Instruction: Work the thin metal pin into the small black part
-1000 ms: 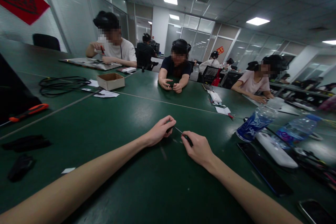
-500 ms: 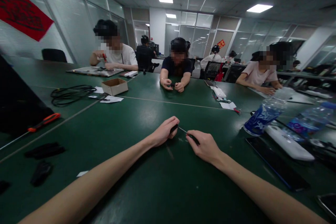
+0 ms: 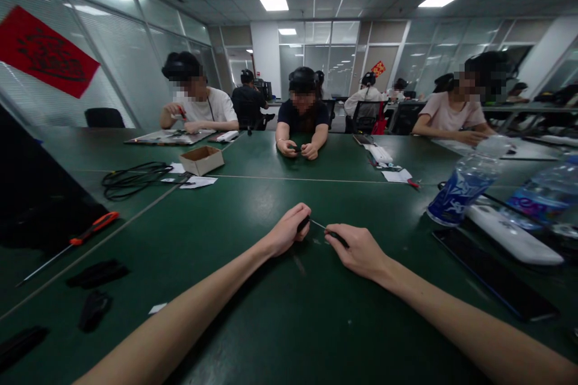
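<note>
In the head view, we find our left hand point(image 3: 286, 231) pinched narrow on a small black part point(image 3: 303, 224), held just above the green table point(image 3: 289, 319) at 12 o'clock from our body. Our right hand point(image 3: 359, 249) grips a black-handled screwdriver point(image 3: 339, 239), its thin shaft reaching the part. A water bottle point(image 3: 465, 195) stands at 2 o'clock, a phone point(image 3: 494, 274) lies at 3 o'clock, and an orange-handled screwdriver point(image 3: 94, 227) lies at 9 o'clock.
</note>
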### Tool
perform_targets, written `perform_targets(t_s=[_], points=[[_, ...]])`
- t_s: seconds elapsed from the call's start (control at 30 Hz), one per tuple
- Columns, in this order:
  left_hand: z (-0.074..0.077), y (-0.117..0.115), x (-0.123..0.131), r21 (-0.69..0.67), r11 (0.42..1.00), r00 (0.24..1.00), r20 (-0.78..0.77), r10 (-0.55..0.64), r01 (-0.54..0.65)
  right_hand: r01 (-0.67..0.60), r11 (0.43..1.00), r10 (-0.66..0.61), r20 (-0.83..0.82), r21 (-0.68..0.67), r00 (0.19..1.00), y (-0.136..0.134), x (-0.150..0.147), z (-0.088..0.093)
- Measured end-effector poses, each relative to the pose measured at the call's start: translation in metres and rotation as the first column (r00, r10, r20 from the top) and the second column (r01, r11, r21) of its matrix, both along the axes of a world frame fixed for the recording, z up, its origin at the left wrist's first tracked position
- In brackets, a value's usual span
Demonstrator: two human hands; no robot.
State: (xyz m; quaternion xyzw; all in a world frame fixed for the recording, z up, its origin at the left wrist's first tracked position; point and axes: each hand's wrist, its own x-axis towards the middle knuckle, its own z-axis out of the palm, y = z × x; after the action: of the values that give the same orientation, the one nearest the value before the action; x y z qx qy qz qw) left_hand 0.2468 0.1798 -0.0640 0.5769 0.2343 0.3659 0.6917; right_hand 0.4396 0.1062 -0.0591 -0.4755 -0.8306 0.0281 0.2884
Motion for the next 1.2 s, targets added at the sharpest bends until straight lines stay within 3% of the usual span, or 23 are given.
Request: perform_targets(t_s=[0.47,0.8,1.2], points=[[-0.0049,0.0008,0.0013,0.063,0.996,0.995,-0.072,0.071,-0.066,0.038,0.999,-0.038,0.003,-0.007,0.999,0.0006,-0.0019,-0.0012],[0.0007,-0.0026,-0.0034,0.129,0.991,0.993,-0.104,0.049,-0.036,-0.004,0.999,0.003,-0.019,-0.047,1.0,-0.0013,-0.0026,0.0029],[-0.0024,-0.0017,-0.0045,0.107,0.992,0.996,-0.061,0.07,-0.063,-0.086,0.993,0.081,-0.061,-0.079,0.995,-0.0036,-0.0018,0.0073]])
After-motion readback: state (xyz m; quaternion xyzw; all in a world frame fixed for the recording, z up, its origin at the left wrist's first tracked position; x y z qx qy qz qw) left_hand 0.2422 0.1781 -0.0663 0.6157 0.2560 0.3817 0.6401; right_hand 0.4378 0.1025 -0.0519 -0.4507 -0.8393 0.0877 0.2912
